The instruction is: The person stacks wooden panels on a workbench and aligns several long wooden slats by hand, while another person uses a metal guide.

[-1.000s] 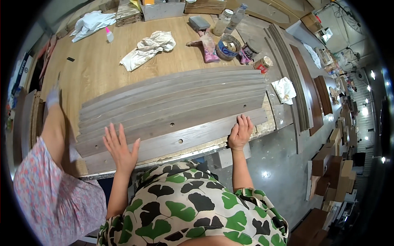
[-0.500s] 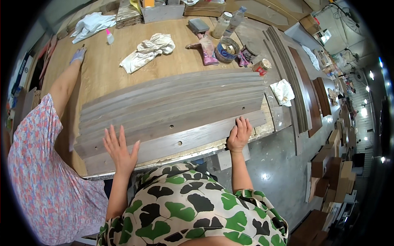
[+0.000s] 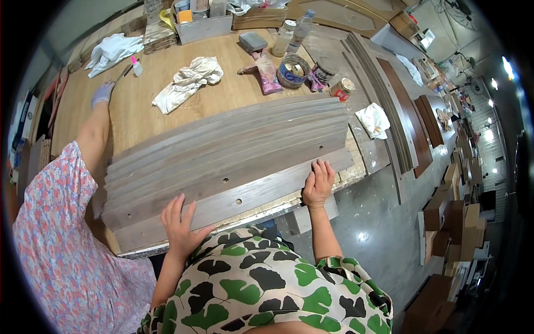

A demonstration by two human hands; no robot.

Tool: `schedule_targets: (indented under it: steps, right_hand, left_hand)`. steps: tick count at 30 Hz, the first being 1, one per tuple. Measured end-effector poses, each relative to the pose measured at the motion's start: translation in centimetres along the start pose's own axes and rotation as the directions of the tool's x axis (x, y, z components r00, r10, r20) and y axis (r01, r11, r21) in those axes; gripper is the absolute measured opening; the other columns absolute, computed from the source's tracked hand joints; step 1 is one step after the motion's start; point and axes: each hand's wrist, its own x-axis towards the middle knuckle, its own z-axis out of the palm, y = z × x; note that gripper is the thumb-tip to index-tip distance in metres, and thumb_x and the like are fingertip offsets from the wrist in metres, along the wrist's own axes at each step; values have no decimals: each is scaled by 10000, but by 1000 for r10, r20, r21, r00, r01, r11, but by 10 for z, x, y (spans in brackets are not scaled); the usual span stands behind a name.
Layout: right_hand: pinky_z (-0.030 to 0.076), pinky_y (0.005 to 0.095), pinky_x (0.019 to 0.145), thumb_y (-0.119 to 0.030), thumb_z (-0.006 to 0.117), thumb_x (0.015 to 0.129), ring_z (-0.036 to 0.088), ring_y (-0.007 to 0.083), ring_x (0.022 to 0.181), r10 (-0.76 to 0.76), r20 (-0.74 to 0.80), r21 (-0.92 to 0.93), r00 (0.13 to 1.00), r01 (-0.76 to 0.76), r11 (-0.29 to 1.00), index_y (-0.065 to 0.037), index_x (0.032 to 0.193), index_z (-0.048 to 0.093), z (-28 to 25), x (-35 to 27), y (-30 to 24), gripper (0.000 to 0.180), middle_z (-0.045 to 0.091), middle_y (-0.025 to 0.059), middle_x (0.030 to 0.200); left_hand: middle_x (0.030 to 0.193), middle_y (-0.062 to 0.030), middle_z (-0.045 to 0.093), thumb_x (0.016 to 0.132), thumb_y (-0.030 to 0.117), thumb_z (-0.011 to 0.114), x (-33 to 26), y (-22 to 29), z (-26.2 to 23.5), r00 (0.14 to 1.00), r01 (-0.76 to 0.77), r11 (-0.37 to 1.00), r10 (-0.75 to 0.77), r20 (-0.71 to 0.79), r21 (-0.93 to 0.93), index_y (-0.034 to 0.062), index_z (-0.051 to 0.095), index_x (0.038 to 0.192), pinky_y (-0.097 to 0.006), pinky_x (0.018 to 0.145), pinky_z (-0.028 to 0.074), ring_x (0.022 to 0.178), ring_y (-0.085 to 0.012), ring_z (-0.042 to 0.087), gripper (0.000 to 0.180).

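Several long grey wooden boards lie side by side on the table, and the nearest grey board [image 3: 261, 186] has a round hole near its middle. My left hand [image 3: 182, 229] rests at this board's near edge, fingers apart and thumb stretched out to the right. Toward the right end, my right hand [image 3: 318, 186] has bent fingers over the top of the same board, with the thumb close beside them; its underside is hidden. Just behind lies another grey board [image 3: 272, 164] with dark holes along it.
At left a co-worker's gloved hand [image 3: 102, 93] holds a thin tool [image 3: 123, 73] near a pink-capped bottle [image 3: 137, 68]. A crumpled cloth [image 3: 189, 83], a tape-wrapped tub [image 3: 293, 71], jars and a plastic bottle [image 3: 302, 29] stand behind the boards. Long strips [image 3: 384, 106] lie at right.
My left hand has slid right and back toward my body along the front board. The right hand keeps its place on the board. A co-worker's tool now shows beside the pink-capped bottle.
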Motion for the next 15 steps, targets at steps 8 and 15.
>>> schedule_targets:
  steps: [8, 15]
  right_hand:
    - [341, 468, 1024, -94, 541, 832, 463, 364, 1193, 16, -17, 5, 1000, -16, 1000, -18, 1089, 637, -2, -3, 5, 285, 608, 140, 1204]
    - [333, 462, 1036, -63, 519, 828, 456, 368, 1210, -35, -9, -8, 999, 35, 999, -23, 1095, 640, 13, -7, 12, 296, 611, 152, 1193]
  left_hand:
    - [1124, -144, 524, 609, 352, 821, 0, 3, 5, 999, -33, 997, 34, 17, -75, 27, 614, 1105, -455, 882, 360, 1042, -339, 486, 629]
    - [1111, -142, 525, 624, 360, 810, -8, -6, 1, 1000, 0, 995, 1, 11, -97, 50, 606, 1120, -463, 875, 368, 1022, -343, 492, 619]
